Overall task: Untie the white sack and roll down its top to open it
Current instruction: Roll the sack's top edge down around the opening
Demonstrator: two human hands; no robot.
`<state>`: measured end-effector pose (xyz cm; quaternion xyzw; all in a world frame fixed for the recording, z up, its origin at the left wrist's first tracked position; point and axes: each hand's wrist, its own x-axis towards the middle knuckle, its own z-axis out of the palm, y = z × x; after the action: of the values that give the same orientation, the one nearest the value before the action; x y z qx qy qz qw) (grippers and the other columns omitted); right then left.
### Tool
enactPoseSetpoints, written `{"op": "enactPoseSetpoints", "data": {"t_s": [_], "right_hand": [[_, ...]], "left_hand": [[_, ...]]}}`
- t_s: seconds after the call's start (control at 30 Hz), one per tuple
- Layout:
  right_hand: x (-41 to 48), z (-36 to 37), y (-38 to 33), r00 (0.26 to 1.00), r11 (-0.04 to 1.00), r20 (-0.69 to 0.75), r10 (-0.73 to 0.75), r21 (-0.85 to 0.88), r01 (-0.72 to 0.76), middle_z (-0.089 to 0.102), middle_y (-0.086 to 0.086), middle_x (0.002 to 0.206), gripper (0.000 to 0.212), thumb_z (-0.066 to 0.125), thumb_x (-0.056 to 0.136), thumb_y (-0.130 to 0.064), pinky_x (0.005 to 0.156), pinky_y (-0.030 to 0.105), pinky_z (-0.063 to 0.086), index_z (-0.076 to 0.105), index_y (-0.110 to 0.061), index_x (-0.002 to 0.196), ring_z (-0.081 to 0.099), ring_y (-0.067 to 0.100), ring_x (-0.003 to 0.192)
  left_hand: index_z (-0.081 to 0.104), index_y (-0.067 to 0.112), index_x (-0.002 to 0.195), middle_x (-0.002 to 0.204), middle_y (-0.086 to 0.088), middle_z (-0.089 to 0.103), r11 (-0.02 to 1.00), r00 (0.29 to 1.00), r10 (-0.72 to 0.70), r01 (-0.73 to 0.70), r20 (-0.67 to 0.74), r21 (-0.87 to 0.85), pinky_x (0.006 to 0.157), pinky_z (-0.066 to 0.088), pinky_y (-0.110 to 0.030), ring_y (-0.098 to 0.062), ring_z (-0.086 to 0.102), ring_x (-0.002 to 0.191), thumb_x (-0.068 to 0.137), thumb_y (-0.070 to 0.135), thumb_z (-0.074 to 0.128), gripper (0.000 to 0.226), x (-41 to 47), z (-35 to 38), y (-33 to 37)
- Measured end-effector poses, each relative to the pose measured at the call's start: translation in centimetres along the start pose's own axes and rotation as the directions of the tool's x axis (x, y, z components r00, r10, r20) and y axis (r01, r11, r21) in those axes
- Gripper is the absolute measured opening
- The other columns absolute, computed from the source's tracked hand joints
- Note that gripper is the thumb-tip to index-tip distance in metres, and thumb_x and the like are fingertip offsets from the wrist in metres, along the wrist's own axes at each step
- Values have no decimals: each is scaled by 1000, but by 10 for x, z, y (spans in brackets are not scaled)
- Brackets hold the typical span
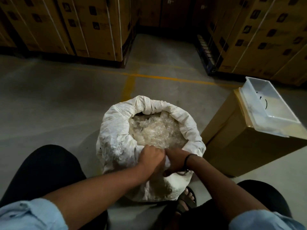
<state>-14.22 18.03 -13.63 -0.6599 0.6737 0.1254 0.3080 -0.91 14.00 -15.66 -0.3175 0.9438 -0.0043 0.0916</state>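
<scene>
The white sack (114, 130) stands open on the concrete floor between my knees. Its top is rolled into a thick rim along the far and right sides. Inside lies a heap of clear crinkled plastic pieces (156, 130). My left hand (152, 157) and my right hand (175, 161) sit side by side at the near rim, both closed on the sack's fabric there. A dark band circles my right wrist. The near edge of the sack is hidden under my hands.
A cardboard box (245, 151) stands just right of the sack with a white plastic tray (272, 120) on top. Stacked strapped cartons (86, 25) line the back left and back right (265, 35). My sandalled foot (187, 200) rests below the sack. Yellow floor lines (129, 83) run behind.
</scene>
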Motion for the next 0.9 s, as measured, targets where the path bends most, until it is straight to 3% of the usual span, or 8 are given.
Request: {"op": "enactPoseSetpoints", "data": {"t_s": [0.17, 0.3, 0.37, 0.43, 0.5, 0.6, 0.73, 0.9], "right_hand": [[5, 8, -2, 981, 986, -99, 167, -7, -169, 69, 2, 117, 42, 60, 84, -50, 87, 34, 52, 65, -24, 116, 66, 24, 104], [7, 18, -2, 928, 943, -229, 293, -90, -320, 67, -2, 121, 39, 59, 84, -46, 87, 39, 54, 61, -32, 120, 65, 23, 108], [6, 14, -1, 931, 943, -204, 301, -84, -323, 67, -1, 121, 51, 68, 76, -51, 87, 38, 54, 60, -30, 121, 65, 23, 108], [9, 10, -3, 946, 944, -102, 309, -85, -318, 65, 1, 124, 83, 77, 59, -66, 92, 38, 52, 54, -25, 128, 63, 24, 111], [12, 4, -10, 960, 958, -16, 278, -75, -278, 59, 4, 133, 123, 77, 40, -80, 100, 42, 47, 37, -22, 141, 59, 26, 119], [18, -6, -33, 981, 982, -115, 156, -86, -166, 42, 8, 149, 151, 67, 35, -91, 107, 50, 40, 7, -23, 154, 47, 31, 132], [34, -1, -80, 973, 993, -200, 114, 23, -112, 21, 11, 160, 154, 70, 40, -88, 109, 55, 37, -13, -25, 154, 36, 35, 139], [54, 20, -111, 915, 952, -315, 251, 253, -174, 23, 13, 156, 152, 80, 51, -72, 99, 51, 45, -30, -29, 148, 49, 38, 128]], "left_hand": [[47, 17, 135, 140, -11, 49, 998, 995, 66, -65, 76, -17, 107, 26, -46, -32, 42, 129, 91, 38, 61, 50, 2, 7, -12], [28, 31, 148, 162, -11, 12, 868, 937, -337, 346, 91, -357, 118, -1, -60, -41, 10, 149, 73, 89, 44, 96, 2, -5, -57], [25, 31, 149, 164, -11, 4, 646, 757, -653, 552, -8, -528, 119, -4, -60, -42, 2, 150, 76, 89, 35, 94, 6, -10, -77], [13, 31, 155, 166, -11, -8, 276, 520, -828, 702, 208, -656, 119, 1, -62, -47, -2, 149, 71, 91, 43, 108, 12, -10, -97], [-5, 34, 157, 164, -16, -19, -90, 354, -770, 763, 531, -640, 118, 10, -65, -50, -2, 149, 59, 92, 58, 131, 17, -2, -109], [-14, 27, 157, 164, -24, -8, -367, 283, -664, 683, 693, -631, 117, 20, -64, -48, 11, 149, 35, 89, 73, 162, 23, 9, -117], [-14, 15, 158, 163, -24, 11, -456, 350, -586, 603, 731, -655, 118, 28, -55, -42, 25, 147, 50, 72, 84, 156, 33, 20, -123], [61, 7, 118, 107, -17, 69, -628, 719, -303, 343, 626, -698, 72, 49, -38, -29, 64, 86, 84, 56, 68, 60, 18, -24, -131]]}}
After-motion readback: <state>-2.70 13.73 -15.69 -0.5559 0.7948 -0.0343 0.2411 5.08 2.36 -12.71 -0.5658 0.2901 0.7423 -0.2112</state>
